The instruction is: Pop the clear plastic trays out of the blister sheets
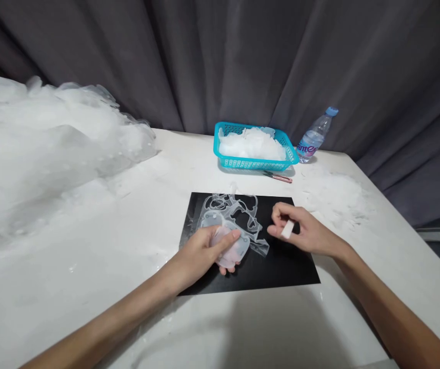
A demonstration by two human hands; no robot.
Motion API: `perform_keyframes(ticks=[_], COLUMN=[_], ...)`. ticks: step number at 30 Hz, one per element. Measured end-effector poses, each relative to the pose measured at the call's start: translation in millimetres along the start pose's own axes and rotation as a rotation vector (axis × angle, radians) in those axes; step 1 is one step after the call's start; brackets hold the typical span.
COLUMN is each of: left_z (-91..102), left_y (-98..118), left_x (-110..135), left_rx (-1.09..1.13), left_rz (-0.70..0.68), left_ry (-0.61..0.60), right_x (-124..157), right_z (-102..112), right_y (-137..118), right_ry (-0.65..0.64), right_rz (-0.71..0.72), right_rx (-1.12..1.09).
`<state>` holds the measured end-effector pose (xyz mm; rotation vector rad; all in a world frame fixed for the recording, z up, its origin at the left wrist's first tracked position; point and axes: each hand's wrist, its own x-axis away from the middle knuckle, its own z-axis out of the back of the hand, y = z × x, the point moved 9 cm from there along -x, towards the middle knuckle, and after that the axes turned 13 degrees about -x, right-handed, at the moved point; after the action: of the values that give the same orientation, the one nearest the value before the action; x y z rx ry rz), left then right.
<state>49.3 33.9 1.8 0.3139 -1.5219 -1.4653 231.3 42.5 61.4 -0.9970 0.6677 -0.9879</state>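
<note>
My left hand (214, 246) is closed on a translucent, rounded plastic piece (244, 248), thumb on top and fingertips showing beneath. An openwork translucent plastic sheet (227, 205), with curved cut-outs, stretches away from the held piece over a black mat (281, 271). To the right, my right hand (306, 228) is raised above the mat's right part, its fingers curled. A small flat white piece (287, 229) sticks out of that grip; its other end is hidden in the fingers. The right hand is apart from the plastic sheet.
A large heap of translucent plastic sheets (70, 128) covers the table's left side. Behind the mat stands a turquoise basket (256, 164) with whitish pieces inside. Small pink-handled snips (280, 178) lie before it. A water bottle (314, 139) stands beside it; clear scraps (339, 197) lie right.
</note>
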Motion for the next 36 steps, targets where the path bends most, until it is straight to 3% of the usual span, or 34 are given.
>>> perform_keyframes(ticks=[3,9,13,20,26,33,36], left_z=[7.5,16.1,19.2,16.0,14.1,21.2,23.8], left_y=[1,10,11,9,16,35,42], left_x=[-1,8,14,16,21,16,16], left_rx=[-0.124,-0.357,-0.462,-0.557,-0.583,-0.688,-0.595], left_rz=[-0.041,-0.181,-0.247,-0.263,-0.32,-0.423,-0.451], left_ry=[0.075,0.238,0.344,0.338,0.289,0.261,0.271], right_x=[-15,-55,-65,-59,-55,-56,-56], right_z=[0,-48,-51,-46,-51,-38,-31], right_y=[-12,-20,-19,-10,-14,-19,-21], right_ry=[0.119,-0.16,-0.198,-0.235,-0.353,-0.267,-0.204], right_rz=[0.089,0.036,-0.028,-0.193,-0.186,-0.093,-0.072], right_rx=[-0.051,-0.093,-0.305,-0.361,-0.352,-0.382,-0.383])
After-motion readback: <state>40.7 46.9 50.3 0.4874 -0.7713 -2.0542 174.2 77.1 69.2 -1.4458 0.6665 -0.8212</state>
